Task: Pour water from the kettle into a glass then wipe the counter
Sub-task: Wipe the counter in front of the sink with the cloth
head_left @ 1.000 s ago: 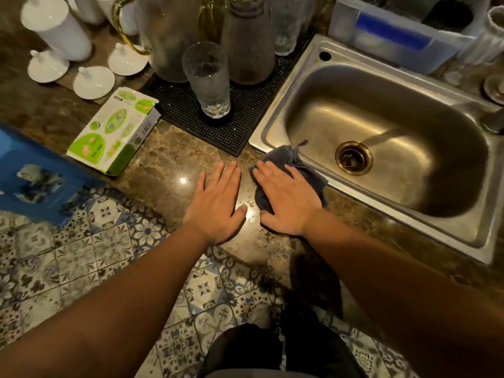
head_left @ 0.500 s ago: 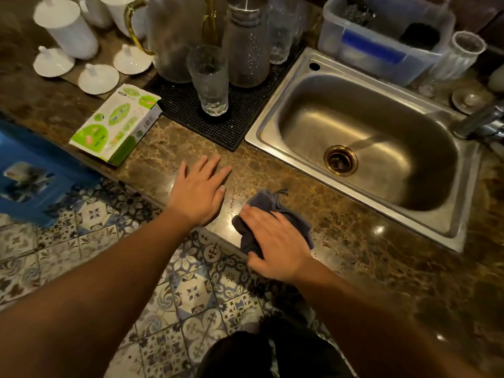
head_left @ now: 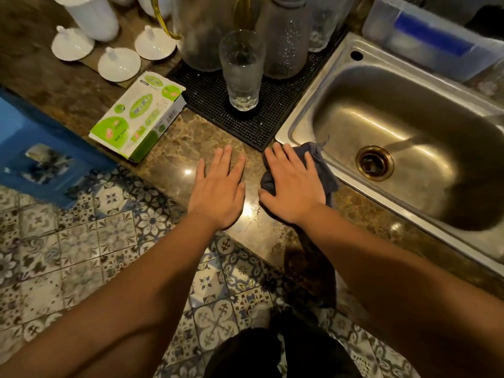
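The person is leaning over a glossy brown speckled stone counter (head_left: pixel 191 148) and wiping it. The right hand (head_left: pixel 293 186) is lying flat, fingers straight and slightly spread, pressing a crumpled dark grey cloth (head_left: pixel 326 173) against the stone right at the near left corner of the stainless steel sink (head_left: pixel 297 126); one edge of the cloth is riding up over the sink's rim. The left hand (head_left: pixel 219 190) is resting palm down on the bare counter just beside it, fingers extended, grasping nothing and seemingly steadying the body.

Beyond the hands, a tall clear textured drinking glass (head_left: pixel 242 69) is standing upright on a black ribbed rubber mat (head_left: pixel 218 105), with what looks like a little water pooling at its bottom, so the pouring part is probably over. A frosted glass jug with a yellowish handle (head_left: pixel 199 31), likely the kettle, is sitting behind the glass on the same mat. A green-and-white cardboard box (head_left: pixel 139 115) is lying on the counter to the left of the mat.

The cloth is looking soft, limp and light, bunching easily under the palm; it should be handled by pressing broadly from above or by gathering a fold between thumb and fingers. The polished stone is likely slick where wet, so the cloth could be sliding freely. The glass is fragile and standing near the wiping path, so wide strokes toward the mat are risking a knock.
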